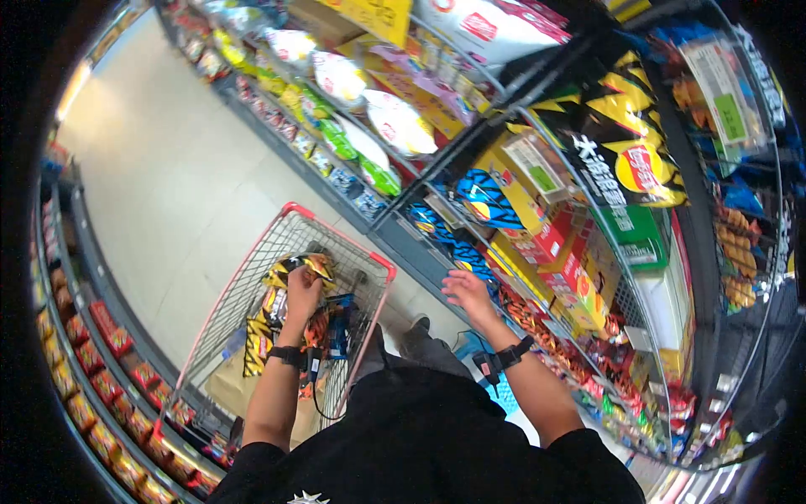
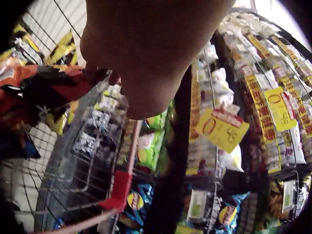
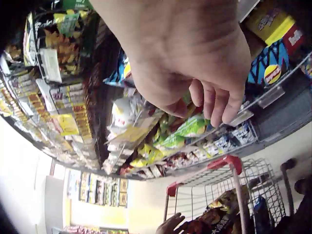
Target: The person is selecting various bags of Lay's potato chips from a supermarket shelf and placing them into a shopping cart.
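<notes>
My left hand (image 1: pixel 304 294) is down over the shopping cart (image 1: pixel 294 207), its fingers curled at the edge of an orange-and-black snack bag (image 2: pixel 48 87). In the left wrist view the bag stretches leftward from those fingertips, and the hand hides part of it. Beneath lie black-and-yellow chip bags (image 1: pixel 258 343) and a dark blue packet (image 1: pixel 338 323). Reaching out between cart and shelf, my right hand (image 1: pixel 470 298) holds nothing; its fingers are loosely bent. In the right wrist view this hand (image 3: pixel 195 63) overlaps the shelf of snacks behind it.
Along the right runs a shelf with blue striped chip bags (image 1: pixel 487 200), yellow-and-red cartons (image 1: pixel 579 277) and a large black-and-yellow bag (image 1: pixel 638 160). White and green snack bags (image 1: pixel 340 139) fill the shelf ahead. A low rack of red packets (image 1: pixel 101 386) lines the left side of the aisle floor (image 1: pixel 159 210).
</notes>
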The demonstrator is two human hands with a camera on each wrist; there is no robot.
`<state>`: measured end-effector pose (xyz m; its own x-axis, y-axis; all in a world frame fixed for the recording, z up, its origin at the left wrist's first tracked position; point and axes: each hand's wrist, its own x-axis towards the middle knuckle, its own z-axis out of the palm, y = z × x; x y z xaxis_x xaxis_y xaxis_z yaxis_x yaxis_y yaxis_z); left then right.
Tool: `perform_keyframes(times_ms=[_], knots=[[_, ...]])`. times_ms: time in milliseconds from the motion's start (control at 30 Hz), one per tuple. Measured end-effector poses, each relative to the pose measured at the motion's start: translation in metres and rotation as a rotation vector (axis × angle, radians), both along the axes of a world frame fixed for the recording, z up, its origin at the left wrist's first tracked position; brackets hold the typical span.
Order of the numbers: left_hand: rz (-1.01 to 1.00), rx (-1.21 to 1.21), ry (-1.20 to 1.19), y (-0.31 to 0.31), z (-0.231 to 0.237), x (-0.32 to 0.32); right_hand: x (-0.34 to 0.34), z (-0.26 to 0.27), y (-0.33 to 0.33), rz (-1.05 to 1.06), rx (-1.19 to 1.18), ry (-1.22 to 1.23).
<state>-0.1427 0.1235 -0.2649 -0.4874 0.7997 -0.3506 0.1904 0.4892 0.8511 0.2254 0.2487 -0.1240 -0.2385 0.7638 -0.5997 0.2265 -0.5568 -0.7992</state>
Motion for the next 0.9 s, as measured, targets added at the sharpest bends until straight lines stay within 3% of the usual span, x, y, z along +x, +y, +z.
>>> perform_keyframes(times_ms=[67,100,133,200,267,333,367,400,533,600,667,767,900], knots=[[-0.199,0.129,0.316,0.043,0.034,0.026,0.02,-0.001,0.001,-0.107,-0.022,-0.056],[-0.215,0.275,0.384,0.06,0.024,0.038,0.029,-0.009,0.002,-0.139,-0.023,-0.076],[-0.229,0.286,0.376,0.076,0.029,0.051,0.035,-0.016,0.002,-0.157,-0.016,-0.083],[-0.336,0.202,0.056,0.102,0.042,0.087,0.048,-0.033,0.003,-0.196,0.093,-0.414],[-0.408,0.143,-0.223,0.122,0.043,0.123,0.07,-0.057,0.015,-0.227,0.168,-0.487],[-0.493,0.177,-0.189,0.135,0.026,0.16,0.078,-0.06,0.031,-0.278,0.235,-0.497],[-0.503,0.179,-0.185,0.142,0.011,0.179,0.107,-0.104,0.038,-0.139,0.505,-0.802],[-0.534,0.196,-0.167,0.15,-0.007,0.199,0.113,-0.112,0.042,-0.145,0.506,-0.8],[-0.635,0.301,-0.067,0.175,-0.005,0.239,0.126,-0.141,0.055,-0.06,0.467,-0.947],[-0.628,0.329,-0.104,0.19,-0.007,0.252,0.127,-0.15,0.064,-0.018,0.176,-1.065],[-0.622,0.356,-0.14,0.199,-0.016,0.264,0.124,-0.146,0.065,-0.004,0.13,-1.042],[-0.603,0.374,-0.019,0.201,-0.027,0.272,0.134,-0.191,0.056,-0.083,0.543,-0.958],[-0.667,0.235,-0.058,0.189,-0.012,0.276,0.151,-0.209,0.053,0.009,0.427,-0.963]])
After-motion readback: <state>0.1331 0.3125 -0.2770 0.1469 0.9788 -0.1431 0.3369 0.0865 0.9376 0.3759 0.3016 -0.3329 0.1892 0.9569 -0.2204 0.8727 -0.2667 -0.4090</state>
